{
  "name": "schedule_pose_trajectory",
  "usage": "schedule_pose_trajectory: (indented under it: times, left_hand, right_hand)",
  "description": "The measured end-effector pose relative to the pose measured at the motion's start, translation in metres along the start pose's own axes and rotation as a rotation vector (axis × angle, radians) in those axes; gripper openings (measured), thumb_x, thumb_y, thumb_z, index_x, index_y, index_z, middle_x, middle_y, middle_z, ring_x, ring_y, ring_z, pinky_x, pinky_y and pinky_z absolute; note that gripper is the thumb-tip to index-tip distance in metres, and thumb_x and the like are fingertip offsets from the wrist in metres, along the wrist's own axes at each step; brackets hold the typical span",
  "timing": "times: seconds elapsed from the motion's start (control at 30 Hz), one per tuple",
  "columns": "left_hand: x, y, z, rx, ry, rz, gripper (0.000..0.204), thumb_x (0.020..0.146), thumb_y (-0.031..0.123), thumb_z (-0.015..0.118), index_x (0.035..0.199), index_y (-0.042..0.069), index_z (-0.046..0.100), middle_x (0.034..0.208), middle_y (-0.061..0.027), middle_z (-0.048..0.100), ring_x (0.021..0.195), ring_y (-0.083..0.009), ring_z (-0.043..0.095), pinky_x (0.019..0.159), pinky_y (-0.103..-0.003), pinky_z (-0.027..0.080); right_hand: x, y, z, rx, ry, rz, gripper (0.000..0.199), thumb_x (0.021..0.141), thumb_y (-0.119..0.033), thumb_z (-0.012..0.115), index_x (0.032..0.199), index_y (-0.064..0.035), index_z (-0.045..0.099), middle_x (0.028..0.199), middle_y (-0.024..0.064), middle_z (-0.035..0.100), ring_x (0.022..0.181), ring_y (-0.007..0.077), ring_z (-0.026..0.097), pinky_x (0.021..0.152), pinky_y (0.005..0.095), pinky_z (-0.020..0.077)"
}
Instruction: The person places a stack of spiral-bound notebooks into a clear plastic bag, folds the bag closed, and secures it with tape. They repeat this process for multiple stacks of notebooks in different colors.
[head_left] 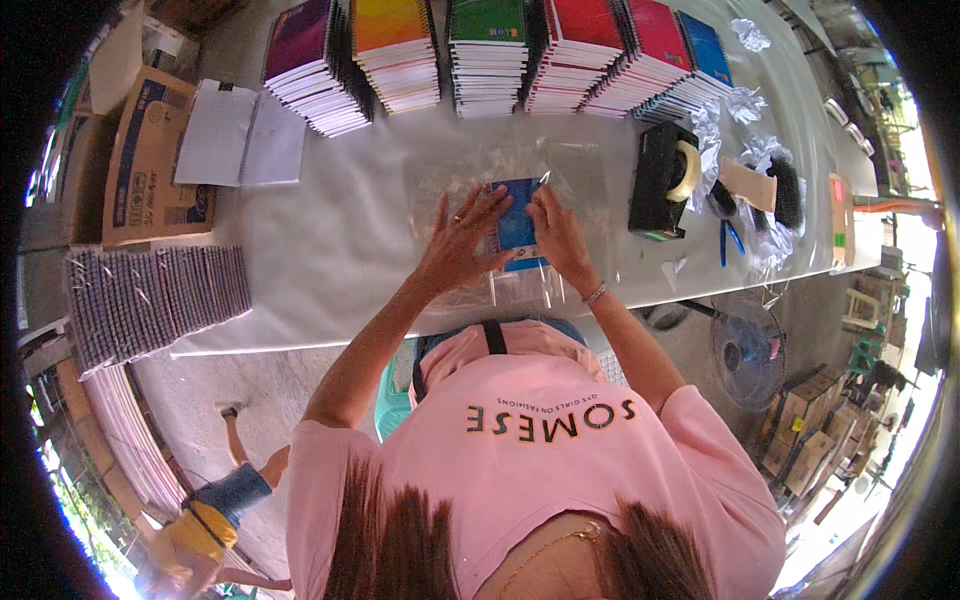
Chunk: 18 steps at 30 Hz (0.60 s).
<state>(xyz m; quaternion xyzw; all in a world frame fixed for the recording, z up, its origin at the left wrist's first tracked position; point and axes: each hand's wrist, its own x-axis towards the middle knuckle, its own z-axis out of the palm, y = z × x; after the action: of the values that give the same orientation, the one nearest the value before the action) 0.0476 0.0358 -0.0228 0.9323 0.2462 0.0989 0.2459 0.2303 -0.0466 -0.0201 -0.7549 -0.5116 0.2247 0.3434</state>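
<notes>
A small blue spiral notebook (517, 226) lies on the white-covered table in front of me, in clear plastic film (580, 165) that spreads out around it. My left hand (462, 238) rests flat across the notebook's left side, fingers stretched out and apart. At the right edge, my right hand (558, 232) has its fingers bent and close together on the film near the notebook's upper corner. Whether the film goes all the way around the notebook cannot be made out.
Stacks of coloured notebooks (488, 65) line the far side. A tape dispenser (660, 180), blue-handled scissors (730, 240) and crumpled plastic (768, 150) lie at right. A cardboard box (155, 160), an open notebook (245, 135) and a wrapped row of spiral notebooks (155, 300) are at left.
</notes>
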Motion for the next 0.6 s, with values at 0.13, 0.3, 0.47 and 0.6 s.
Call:
schedule_pose_trajectory:
  times: [0.13,0.3,0.47,0.6]
  left_hand:
    - [0.009,-0.002,0.018,0.13,0.056,0.103,0.087,0.085,0.062,0.055,0.15,0.01,0.03,0.157,-0.0091,0.026,0.146,-0.028,0.021,0.114,-0.059,0.014]
    - [0.018,-0.002,0.024,0.233,0.079,0.136,0.094,0.083,0.069,0.05,0.147,0.003,0.033,0.153,-0.0152,0.032,0.14,-0.0333,0.03,0.108,-0.057,0.025]
    - [0.026,0.007,0.04,0.272,0.179,0.108,0.099,0.08,0.077,0.045,0.147,0.004,0.032,0.149,-0.0128,0.036,0.135,-0.0318,0.035,0.099,-0.056,0.033]
    - [0.024,0.002,0.061,0.066,0.217,0.151,0.101,0.079,0.075,0.05,0.151,0.009,0.025,0.155,-0.0113,0.027,0.146,-0.0315,0.017,0.107,-0.058,0.026]
  right_hand:
    - [0.005,0.003,-0.006,0.055,-0.107,0.106,0.02,0.097,-0.02,0.049,0.107,-0.0028,0.047,0.091,0.0228,0.063,0.085,0.045,0.06,0.071,0.0535,0.045]
    - [0.007,0.001,0.001,0.076,-0.1,0.076,0.032,0.098,-0.026,0.046,0.118,-0.0011,0.052,0.111,0.0244,0.059,0.102,0.0434,0.057,0.084,0.0499,0.0451]
    - [0.011,-0.003,-0.016,0.069,-0.192,0.183,0.043,0.1,-0.03,0.045,0.131,-0.0006,0.051,0.131,0.0211,0.053,0.121,0.0364,0.052,0.101,0.0425,0.0387]
    - [0.004,0.022,-0.012,0.189,-0.201,0.296,0.064,0.098,-0.045,0.048,0.142,0.0012,0.039,0.145,0.0213,0.041,0.132,0.0345,0.041,0.109,0.0418,0.0313]
